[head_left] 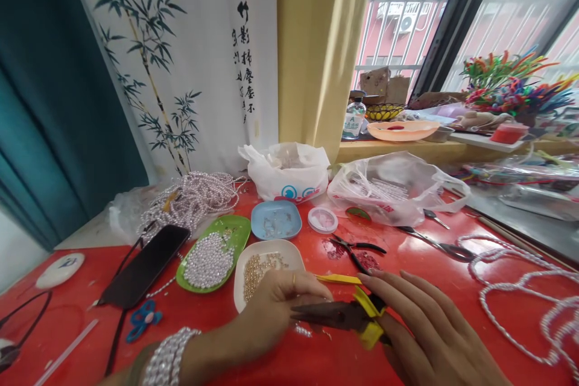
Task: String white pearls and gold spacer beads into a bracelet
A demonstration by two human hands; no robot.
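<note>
My right hand (pixel 429 325) holds long-nose pliers (pixel 330 313) by their yellow handles, with the dark jaws pointing left. The jaw tips reach the fingers of my left hand (pixel 283 298), which are closed in a pinch. Whatever they hold is mostly hidden. A short bit of silvery beads (pixel 303 330) shows just below those fingers; I cannot tell if it hangs from them or lies on the table. Behind my left hand, a white tray (pixel 240 280) contains gold beads (pixel 260 271). Further left, a green tray (pixel 244 230) carries pearly beads (pixel 208 262).
Black-handled pliers (pixel 357 248), scissors (pixel 441 246) and a blue tray (pixel 275 235) lie beyond my hands. Bead strands (pixel 493 289) coil at the right, more (pixel 194 199) pile at the back left. A phone (pixel 145 265) and blue flower shape (pixel 143 319) are on the left.
</note>
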